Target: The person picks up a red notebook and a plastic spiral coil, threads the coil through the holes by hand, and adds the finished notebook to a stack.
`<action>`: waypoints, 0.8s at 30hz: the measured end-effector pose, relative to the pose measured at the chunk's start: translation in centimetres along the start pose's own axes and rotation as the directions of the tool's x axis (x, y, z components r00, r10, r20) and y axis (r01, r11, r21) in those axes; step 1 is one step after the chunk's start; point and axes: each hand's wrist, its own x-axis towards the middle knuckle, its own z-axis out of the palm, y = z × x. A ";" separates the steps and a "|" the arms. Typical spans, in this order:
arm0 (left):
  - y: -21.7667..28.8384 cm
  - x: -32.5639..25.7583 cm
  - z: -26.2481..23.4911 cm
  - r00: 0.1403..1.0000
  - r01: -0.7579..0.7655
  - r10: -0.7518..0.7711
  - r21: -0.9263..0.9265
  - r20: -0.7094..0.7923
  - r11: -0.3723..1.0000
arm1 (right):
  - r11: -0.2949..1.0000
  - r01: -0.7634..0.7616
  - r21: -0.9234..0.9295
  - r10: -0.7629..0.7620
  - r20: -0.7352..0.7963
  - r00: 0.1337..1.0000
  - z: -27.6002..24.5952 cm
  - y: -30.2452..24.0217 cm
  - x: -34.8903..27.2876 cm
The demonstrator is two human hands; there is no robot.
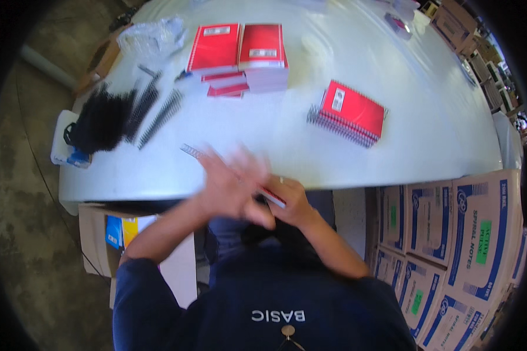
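Hands meet at the counter (287,146) edge: left hand (231,187), blurred, fingers spread over a spiral coil (194,152); right hand (290,202) grips a red notebook (272,197). One bound notebook (351,114) lies finished; unbound stacks (240,55) and loose black coils (152,111) remain.

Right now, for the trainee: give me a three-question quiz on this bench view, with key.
1. True or false: the bound red notebook lies apart from the red stacks.
2. Where is the pile of black spiral coils? A) left end of the white table B) right end C) on the floor
3. What stands at the lower right, beside the table?

Key: 1 true. 2 A. 3 stacked cardboard boxes with blue print. The left hand is motion-blurred; the right hand holds a thin red-edged item.
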 end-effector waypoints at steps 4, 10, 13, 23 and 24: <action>2.9 -1.7 1.4 0.971 0.239 -0.232 -0.343 0.061 0.909 | 0.996 -0.072 0.050 0.075 -0.051 0.996 -0.1 -0.3 0.8; -4.1 -4.3 2.0 0.998 0.066 -0.064 0.094 -0.017 0.993 | 0.994 -0.075 0.081 0.071 0.046 0.996 1.1 0.1 1.1; 4.3 -1.4 2.2 0.896 0.431 -0.369 -0.285 0.246 0.856 | 0.976 -0.206 0.076 0.210 -0.053 0.976 0.8 0.9 0.4; 3.5 -2.1 1.3 0.895 0.440 -0.390 -0.278 0.218 0.854 | 0.863 -0.410 0.295 0.425 0.016 0.905 2.0 -0.5 1.6; 3.9 -2.9 0.7 0.934 0.340 -0.298 -0.239 0.195 0.909 | 0.896 -0.330 0.296 0.353 -0.025 0.935 2.1 -0.6 1.7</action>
